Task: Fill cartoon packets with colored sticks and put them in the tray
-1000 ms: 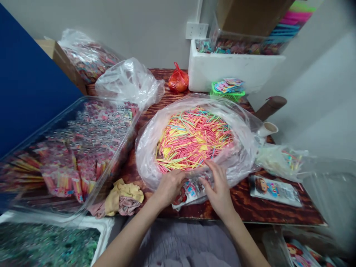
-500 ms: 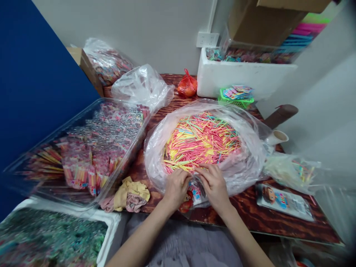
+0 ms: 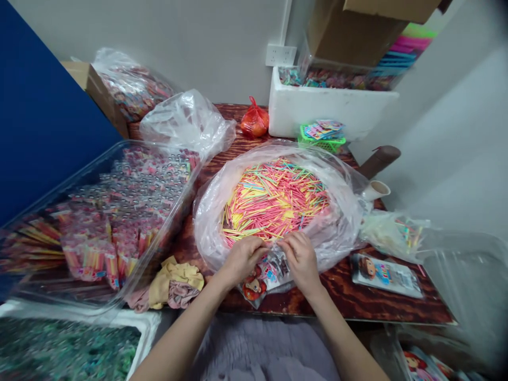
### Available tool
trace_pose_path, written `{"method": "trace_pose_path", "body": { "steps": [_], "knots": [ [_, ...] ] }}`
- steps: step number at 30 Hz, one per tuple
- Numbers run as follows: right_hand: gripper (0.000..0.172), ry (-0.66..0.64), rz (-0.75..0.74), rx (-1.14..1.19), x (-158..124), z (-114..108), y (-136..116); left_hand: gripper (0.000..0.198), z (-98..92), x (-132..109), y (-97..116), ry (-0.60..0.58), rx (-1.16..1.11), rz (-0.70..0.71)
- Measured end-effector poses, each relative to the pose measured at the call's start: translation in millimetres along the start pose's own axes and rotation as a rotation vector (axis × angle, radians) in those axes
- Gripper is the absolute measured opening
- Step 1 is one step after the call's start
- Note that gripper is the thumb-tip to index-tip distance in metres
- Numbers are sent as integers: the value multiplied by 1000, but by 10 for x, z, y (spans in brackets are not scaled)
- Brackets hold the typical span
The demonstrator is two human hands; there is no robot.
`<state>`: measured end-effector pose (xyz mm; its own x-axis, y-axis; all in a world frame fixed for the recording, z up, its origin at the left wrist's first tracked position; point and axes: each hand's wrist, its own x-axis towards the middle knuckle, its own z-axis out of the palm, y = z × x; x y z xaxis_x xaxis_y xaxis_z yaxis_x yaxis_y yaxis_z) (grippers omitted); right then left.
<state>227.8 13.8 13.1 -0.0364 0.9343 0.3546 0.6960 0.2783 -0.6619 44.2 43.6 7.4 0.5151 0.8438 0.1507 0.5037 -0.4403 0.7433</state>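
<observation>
Both my hands meet at the near rim of a big clear plastic bag [image 3: 208, 222] heaped with short thin coloured sticks [image 3: 273, 203], mostly pink and yellow. My left hand [image 3: 246, 259] is closed in a pinch, its fingertips pointing right. Facing it, my right hand [image 3: 300, 259] pinches too, thumb against fingers. What sits between the fingertips is too small and covered to make out. Just below them a printed flat plastic packet [image 3: 264, 278] with a red-haired cartoon figure lies at the table's near edge, its upper end close to my fingers and partly hidden.
A clear tray [image 3: 159, 248] of filled packets stands left, beside crumpled cloths [image 3: 174, 283]. A foam box [image 3: 148, 328] is lower left. To the right lie a bag of pale sticks [image 3: 391, 233], printed packets [image 3: 387, 275] and a paper cup [image 3: 375, 190]. A white foam box [image 3: 329, 111] stands behind.
The view has shifted, so the scene sits further left. My right fingers have drawn into a pinch, and more of the printed packet shows below my hands.
</observation>
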Motion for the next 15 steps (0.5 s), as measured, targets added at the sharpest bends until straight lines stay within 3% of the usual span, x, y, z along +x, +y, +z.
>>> {"method": "trace_pose_path", "body": {
  "steps": [3, 5, 7, 11, 15],
  "knots": [
    [25, -3, 49, 121, 5, 16, 1, 22, -20, 38, 43, -44, 136, 31],
    [22, 2, 64, 186, 2, 29, -35, 21, -32, 28, 127, -12, 251, -4],
    [19, 3, 58, 220, 0, 29, -99, 18, -37, -12, 236, 75, 269, -77],
    [20, -46, 62, 305, 33, 0, -240, 18, -47, -185, 352, 257, 74, -169],
    [19, -154, 127, 373, 173, 46, -305, 24, -167, -497, 126, 438, 64, -323]
  ]
}}
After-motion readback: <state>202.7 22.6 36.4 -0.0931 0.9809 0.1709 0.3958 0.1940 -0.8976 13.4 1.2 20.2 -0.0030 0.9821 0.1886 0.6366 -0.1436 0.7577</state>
